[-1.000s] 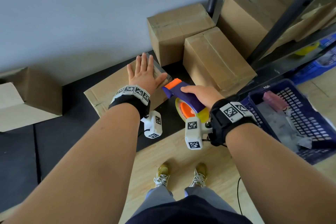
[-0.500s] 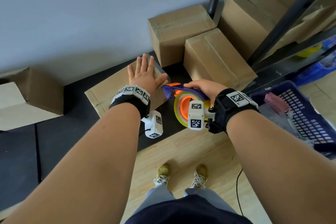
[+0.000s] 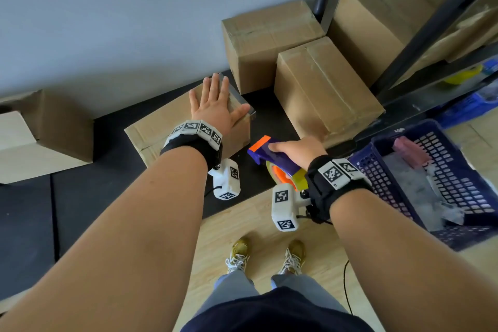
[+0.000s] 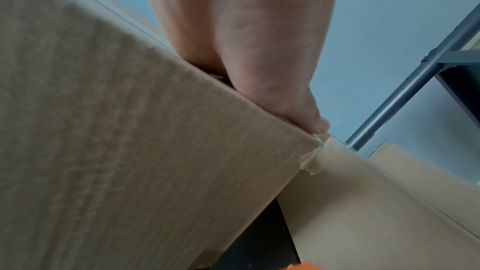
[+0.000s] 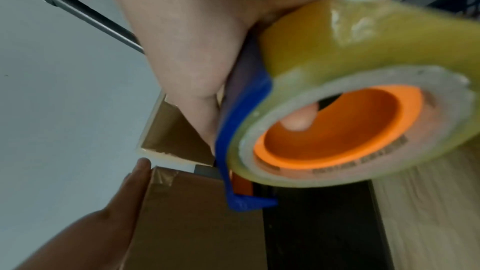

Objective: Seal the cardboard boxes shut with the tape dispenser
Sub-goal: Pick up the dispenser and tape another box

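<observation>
A low cardboard box point(image 3: 161, 127) lies on the black mat with clear tape at its right corner point(image 4: 311, 161). My left hand point(image 3: 215, 105) presses flat on its top near that corner, fingers straight. My right hand point(image 3: 296, 149) grips a blue and orange tape dispenser point(image 3: 266, 155) with a yellowish tape roll point(image 5: 363, 93) on an orange hub. The dispenser hangs in the air just right of the box, apart from it. In the right wrist view the blue frame point(image 5: 233, 151) points at the box point(image 5: 197, 223).
Two taped boxes point(image 3: 269, 40) point(image 3: 323, 83) stand behind against the grey wall, a bigger one point(image 3: 390, 13) on a dark metal rack point(image 3: 431, 27). An open box point(image 3: 40, 132) sits at far left. A blue basket point(image 3: 382, 167) with wrapped items is on the right. Wooden floor lies below.
My right hand swung the dispenser in toward the box corner, then drew it back down and to the right, off the box. The left hand stayed pressed on the box.
</observation>
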Demonstrator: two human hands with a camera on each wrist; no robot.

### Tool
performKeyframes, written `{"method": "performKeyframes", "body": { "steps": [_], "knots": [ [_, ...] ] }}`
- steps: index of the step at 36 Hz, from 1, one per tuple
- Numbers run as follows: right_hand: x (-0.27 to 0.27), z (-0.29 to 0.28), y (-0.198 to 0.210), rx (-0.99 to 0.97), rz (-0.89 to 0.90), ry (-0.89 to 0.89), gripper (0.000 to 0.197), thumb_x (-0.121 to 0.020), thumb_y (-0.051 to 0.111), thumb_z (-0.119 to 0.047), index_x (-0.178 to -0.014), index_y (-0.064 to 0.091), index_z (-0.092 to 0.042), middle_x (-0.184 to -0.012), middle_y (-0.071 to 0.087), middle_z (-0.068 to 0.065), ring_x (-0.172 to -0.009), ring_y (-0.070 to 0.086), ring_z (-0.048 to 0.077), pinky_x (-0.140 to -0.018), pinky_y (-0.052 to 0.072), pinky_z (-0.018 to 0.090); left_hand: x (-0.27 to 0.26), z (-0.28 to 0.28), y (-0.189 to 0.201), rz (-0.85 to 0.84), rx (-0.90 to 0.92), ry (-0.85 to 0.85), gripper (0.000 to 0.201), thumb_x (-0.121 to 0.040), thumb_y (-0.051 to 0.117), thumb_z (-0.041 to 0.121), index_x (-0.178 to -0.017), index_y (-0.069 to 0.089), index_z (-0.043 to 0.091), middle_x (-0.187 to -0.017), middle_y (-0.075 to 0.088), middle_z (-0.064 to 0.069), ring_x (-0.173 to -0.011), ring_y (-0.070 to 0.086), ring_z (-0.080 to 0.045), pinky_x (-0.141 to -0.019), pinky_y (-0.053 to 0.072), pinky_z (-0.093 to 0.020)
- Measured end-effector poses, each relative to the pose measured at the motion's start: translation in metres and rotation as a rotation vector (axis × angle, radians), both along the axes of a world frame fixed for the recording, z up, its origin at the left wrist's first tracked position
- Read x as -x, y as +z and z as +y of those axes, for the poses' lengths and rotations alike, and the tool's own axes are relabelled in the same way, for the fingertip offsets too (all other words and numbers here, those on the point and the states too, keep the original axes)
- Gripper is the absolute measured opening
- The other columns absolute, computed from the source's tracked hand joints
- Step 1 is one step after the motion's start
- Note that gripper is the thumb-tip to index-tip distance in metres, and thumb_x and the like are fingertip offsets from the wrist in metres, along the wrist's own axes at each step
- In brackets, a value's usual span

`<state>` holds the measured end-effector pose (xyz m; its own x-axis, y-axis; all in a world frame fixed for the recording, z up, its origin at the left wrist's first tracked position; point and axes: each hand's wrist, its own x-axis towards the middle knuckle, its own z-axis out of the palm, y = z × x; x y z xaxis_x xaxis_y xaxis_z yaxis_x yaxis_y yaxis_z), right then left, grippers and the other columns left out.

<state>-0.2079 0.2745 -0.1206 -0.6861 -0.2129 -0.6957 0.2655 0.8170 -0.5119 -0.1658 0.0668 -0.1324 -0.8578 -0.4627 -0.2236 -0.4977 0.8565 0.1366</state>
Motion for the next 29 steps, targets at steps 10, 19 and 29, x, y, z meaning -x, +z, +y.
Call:
{"method": "performKeyframes", "body": {
  "steps": [10,19,29],
  "knots": [
    [0.036,0.009,0.053,0.203,0.153,-0.227,0.071,-0.086,0.065,-0.060,-0.130,0.062,-0.005,-0.130,0.064,0.011,-0.118,0.059,0.028,-0.088,0.039,0.027,0.001,0.002,0.005,0.006,-0.038,0.032,0.059,-0.103,0.019,0.039,-0.154,-0.006,0.022,-0.160,-0.016,-0.001,-0.147,-0.017,-0.019,-0.117,-0.008,-0.051],
    [0.064,0.002,0.105,0.406,0.265,-0.252,0.036,-0.077,0.061,-0.037,-0.085,0.060,-0.002,-0.088,0.062,0.006,-0.086,0.059,0.025,-0.077,0.041,0.036,0.001,0.011,0.016,0.062,-0.107,0.164,0.057,-0.100,0.021,0.032,-0.154,0.005,0.029,-0.162,-0.006,0.004,-0.148,-0.009,-0.014,-0.119,-0.008,-0.045],
    [0.087,0.006,0.071,-0.059,0.726,0.234,0.010,-0.095,0.055,-0.025,-0.086,0.051,-0.024,-0.077,0.059,0.004,-0.079,0.061,0.029,-0.071,0.043,0.034,0.004,0.018,0.017,0.117,-0.089,0.248,0.062,-0.097,0.030,0.029,-0.153,0.004,0.035,-0.162,0.000,0.005,-0.148,-0.004,-0.015,-0.120,-0.002,-0.043]
  ]
}}
